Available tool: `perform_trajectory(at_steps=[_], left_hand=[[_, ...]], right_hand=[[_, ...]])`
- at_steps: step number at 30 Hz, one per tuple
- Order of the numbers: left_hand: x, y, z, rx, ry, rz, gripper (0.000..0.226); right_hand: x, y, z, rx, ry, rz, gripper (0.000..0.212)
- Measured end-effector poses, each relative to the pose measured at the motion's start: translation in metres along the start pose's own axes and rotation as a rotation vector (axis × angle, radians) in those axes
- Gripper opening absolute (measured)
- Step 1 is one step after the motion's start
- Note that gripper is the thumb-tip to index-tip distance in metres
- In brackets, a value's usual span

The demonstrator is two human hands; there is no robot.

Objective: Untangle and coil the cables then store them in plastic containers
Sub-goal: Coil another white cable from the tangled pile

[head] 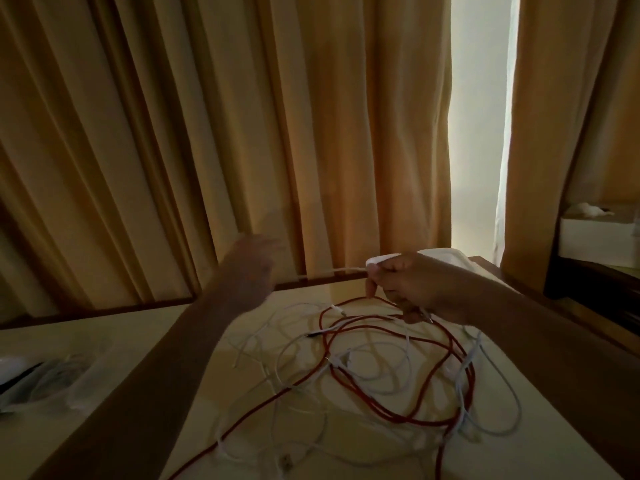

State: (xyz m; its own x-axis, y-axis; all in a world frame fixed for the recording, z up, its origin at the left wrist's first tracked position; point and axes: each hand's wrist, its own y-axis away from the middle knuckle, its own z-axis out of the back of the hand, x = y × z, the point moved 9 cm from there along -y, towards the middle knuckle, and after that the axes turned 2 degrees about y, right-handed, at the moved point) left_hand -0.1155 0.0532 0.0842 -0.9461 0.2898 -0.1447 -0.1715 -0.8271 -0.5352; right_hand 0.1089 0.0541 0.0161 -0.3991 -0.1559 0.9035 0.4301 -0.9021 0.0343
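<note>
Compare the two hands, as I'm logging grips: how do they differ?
The right hand grips a white cable; the left hand is blurred, its grip unreadable. The right hand is over the red cable; the left hand is off to its side. Both hover above the table.

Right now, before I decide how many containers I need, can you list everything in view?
red cable: one, red, looped through the tangle on the table
white cables: several, number unclear, white, tangled with the red cable
adapter: one, white, in the right hand, its cord running left
plastic container: one, clear, left end of the table, blurred
table: one, cream top, dark rim
curtains: orange-tan, behind the table, bright gap at right
box: one, white, far right
left hand: raised, blurred, grip unclear
right hand: grips the adapter
</note>
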Motion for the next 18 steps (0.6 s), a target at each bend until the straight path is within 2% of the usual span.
perform_trajectory(at_steps=[1, 2, 5, 6, 8, 11, 13, 15, 18], left_hand=[[-0.021, 0.006, -0.008, 0.032, 0.048, -0.103, 0.053], [-0.041, 0.011, -0.010, 0.040, 0.154, -0.173, 0.059], [-0.082, 0.017, -0.027, 0.159, 0.412, -0.241, 0.034], [-0.082, 0.017, -0.032, 0.164, 0.439, -0.223, 0.024], [-0.077, 0.014, -0.029, 0.074, 0.466, -0.202, 0.023], [-0.060, 0.012, -0.027, -0.040, 0.593, -0.075, 0.020], [-0.046, 0.013, -0.035, -0.048, 0.764, 0.078, 0.020], [-0.038, 0.020, -0.053, 0.023, 0.974, 0.198, 0.021], [-0.050, 0.045, -0.075, 0.204, 1.180, 0.282, 0.028]], right_hand=[[0.005, -0.003, -0.005, -0.021, -0.001, 0.023, 0.040], [0.011, -0.005, -0.009, -0.043, -0.005, 0.053, 0.040], [0.024, -0.010, -0.014, -0.121, -0.044, 0.102, 0.040], [0.023, -0.011, -0.013, -0.121, -0.079, 0.090, 0.041], [0.012, -0.010, -0.019, -0.016, -0.248, 0.024, 0.047], [0.000, 0.007, -0.049, 0.297, -0.640, -0.085, 0.040], [0.007, 0.019, -0.065, 0.437, -0.805, -0.044, 0.033], [0.024, 0.025, -0.068, 0.467, -0.948, 0.070, 0.028], [0.043, 0.021, -0.055, 0.325, -1.184, 0.253, 0.031]])
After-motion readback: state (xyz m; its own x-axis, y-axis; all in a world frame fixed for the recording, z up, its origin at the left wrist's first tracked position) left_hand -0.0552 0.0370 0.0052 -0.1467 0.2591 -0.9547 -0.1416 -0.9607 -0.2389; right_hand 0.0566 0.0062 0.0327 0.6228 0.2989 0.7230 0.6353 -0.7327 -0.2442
